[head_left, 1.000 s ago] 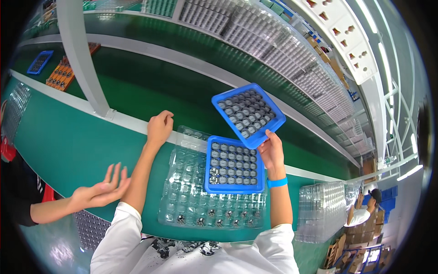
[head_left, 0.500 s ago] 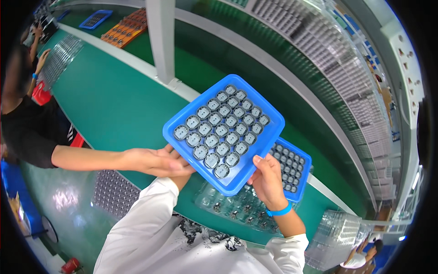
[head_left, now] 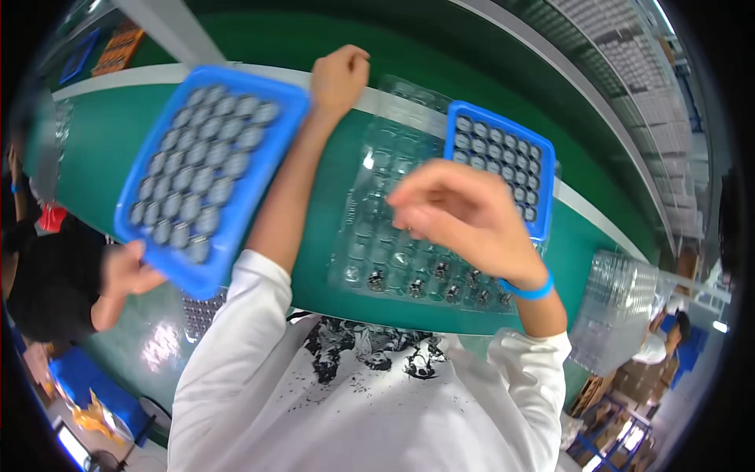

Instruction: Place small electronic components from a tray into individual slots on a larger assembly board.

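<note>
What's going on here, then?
A co-worker's hand, blurred, holds a blue tray of round grey parts by its lower edge, off to the left. The person in the white top has the right hand half curled above a clear tray, seemingly holding nothing. Their left hand is stretched out ahead, loosely curled; its grip can't be made out. Just beyond the right hand is a second blue tray with similar parts.

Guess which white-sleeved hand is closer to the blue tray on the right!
Right: the right hand overlaps the blue tray in view; the left hand is farther away, to its upper left.
</note>
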